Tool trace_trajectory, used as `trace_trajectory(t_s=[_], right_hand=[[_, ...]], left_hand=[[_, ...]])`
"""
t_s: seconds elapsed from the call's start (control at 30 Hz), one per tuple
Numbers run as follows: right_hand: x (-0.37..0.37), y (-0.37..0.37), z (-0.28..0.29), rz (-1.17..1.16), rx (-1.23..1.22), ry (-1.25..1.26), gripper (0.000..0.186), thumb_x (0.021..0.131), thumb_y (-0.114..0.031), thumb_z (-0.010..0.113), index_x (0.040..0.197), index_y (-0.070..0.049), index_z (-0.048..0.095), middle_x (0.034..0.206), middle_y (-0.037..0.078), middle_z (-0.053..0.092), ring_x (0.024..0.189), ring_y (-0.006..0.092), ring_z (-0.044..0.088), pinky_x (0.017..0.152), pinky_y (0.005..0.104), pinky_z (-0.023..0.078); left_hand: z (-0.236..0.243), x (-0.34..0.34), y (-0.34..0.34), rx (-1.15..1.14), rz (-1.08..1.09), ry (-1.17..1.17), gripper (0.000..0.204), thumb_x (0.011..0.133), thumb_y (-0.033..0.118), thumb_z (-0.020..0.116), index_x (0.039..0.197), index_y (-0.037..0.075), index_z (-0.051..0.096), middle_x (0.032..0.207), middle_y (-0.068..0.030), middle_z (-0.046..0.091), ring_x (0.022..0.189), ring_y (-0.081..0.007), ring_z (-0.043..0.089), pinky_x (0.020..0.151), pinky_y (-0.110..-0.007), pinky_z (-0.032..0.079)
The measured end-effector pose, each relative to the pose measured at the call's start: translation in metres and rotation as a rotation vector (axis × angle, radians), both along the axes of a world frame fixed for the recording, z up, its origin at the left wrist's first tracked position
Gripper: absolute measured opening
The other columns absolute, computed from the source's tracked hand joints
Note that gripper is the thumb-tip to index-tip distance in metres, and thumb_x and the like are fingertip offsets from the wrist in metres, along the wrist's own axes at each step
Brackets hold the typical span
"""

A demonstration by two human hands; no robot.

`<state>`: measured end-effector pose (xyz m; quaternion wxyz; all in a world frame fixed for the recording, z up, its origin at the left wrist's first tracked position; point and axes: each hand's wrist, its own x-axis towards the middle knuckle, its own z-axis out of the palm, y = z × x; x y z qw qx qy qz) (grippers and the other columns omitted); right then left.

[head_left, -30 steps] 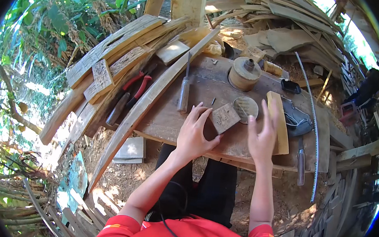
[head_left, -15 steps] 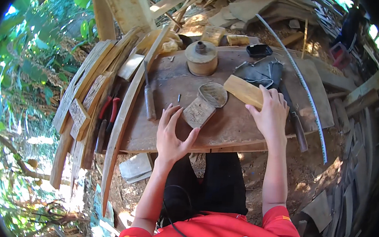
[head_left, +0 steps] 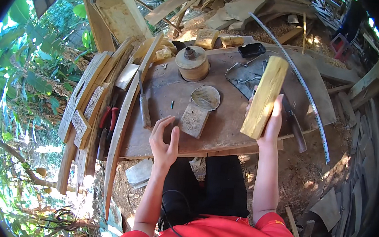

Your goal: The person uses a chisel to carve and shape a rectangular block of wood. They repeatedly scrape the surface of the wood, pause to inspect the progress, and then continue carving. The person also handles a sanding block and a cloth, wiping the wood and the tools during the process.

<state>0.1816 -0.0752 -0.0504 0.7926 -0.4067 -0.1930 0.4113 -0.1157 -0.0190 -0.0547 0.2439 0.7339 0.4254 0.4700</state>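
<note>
My right hand [head_left: 273, 125] grips a yellowish wooden block [head_left: 266, 98], raised above the right part of the workbench and tilted up lengthwise. The block hides some of the fingers. My left hand [head_left: 164, 144] hovers by the bench's front edge, fingers apart and nothing in it. Between the hands a flat rough wood piece [head_left: 194, 120] lies on the bench, touching a round shallow wooden disc [head_left: 205, 97] behind it. A small dark pin-like piece [head_left: 172, 104] lies to their left. A chisel-like tool with a wooden handle [head_left: 144, 111] rests left of my left hand.
A round lidded wooden container [head_left: 192, 65] stands at the bench's back. A knife [head_left: 296, 131], grey cloth [head_left: 248, 81], black tray [head_left: 252, 50] and long curved strip [head_left: 299, 78] lie right. Long boards [head_left: 130, 109] and red-handled pliers [head_left: 109, 119] line the left edge.
My right hand has lifted the wooden block off the bench and turned it from lying flat to standing on a slant. My left hand has drawn back slightly from the flat wood piece.
</note>
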Motion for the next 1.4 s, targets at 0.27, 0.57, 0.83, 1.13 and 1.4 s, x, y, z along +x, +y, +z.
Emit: trace_trajectory(t_s=[0.27,0.57,0.83,1.13,1.4], right_hand=[[-0.005,-0.008,-0.001,0.141,0.046,-0.270,0.045,0.100,-0.021,0.071,0.135,0.004,0.057,0.112,0.018,0.075,0.089,0.0183,0.073,0.077,0.0335,0.060],[-0.009,-0.010,0.001,0.119,0.073,-0.305,0.044,0.101,-0.015,0.069,0.137,0.005,0.054,0.121,0.020,0.072,0.108,0.0228,0.074,0.086,0.0374,0.064],[-0.014,-0.007,0.005,0.042,0.110,-0.245,0.042,0.102,-0.015,0.069,0.135,0.006,0.055,0.122,0.018,0.070,0.114,0.0245,0.073,0.090,0.0384,0.064],[-0.012,-0.011,-0.001,0.092,0.105,-0.341,0.049,0.103,-0.022,0.069,0.141,0.006,0.053,0.130,0.025,0.071,0.099,0.0259,0.077,0.085,0.0344,0.061],[-0.014,-0.008,-0.001,0.097,0.110,-0.337,0.046,0.103,-0.018,0.068,0.140,0.006,0.053,0.126,0.022,0.070,0.103,0.0246,0.075,0.091,0.0378,0.062]], left_hand=[[0.044,0.042,0.063,-0.172,0.095,0.415,0.038,0.094,0.035,0.078,0.088,-0.003,0.076,0.085,-0.0210,0.074,0.081,-0.0382,0.073,0.074,-0.043,0.055],[0.053,0.031,0.093,0.037,0.091,0.312,0.029,0.093,0.025,0.074,0.086,-0.003,0.076,0.077,-0.0199,0.073,0.072,-0.0332,0.073,0.070,-0.041,0.055],[0.076,-0.083,0.088,0.182,0.546,0.529,0.034,0.097,0.029,0.077,0.109,-0.003,0.075,0.095,-0.0135,0.074,0.088,-0.0252,0.071,0.082,-0.039,0.055],[0.038,0.002,0.089,-0.184,0.070,0.641,0.023,0.091,0.023,0.080,0.092,0.001,0.075,0.082,-0.0140,0.073,0.082,-0.0298,0.072,0.077,-0.042,0.055],[0.015,-0.010,0.099,0.078,0.318,0.815,0.025,0.090,0.025,0.079,0.083,0.002,0.070,0.085,-0.0175,0.071,0.086,-0.0379,0.069,0.078,-0.048,0.053]])
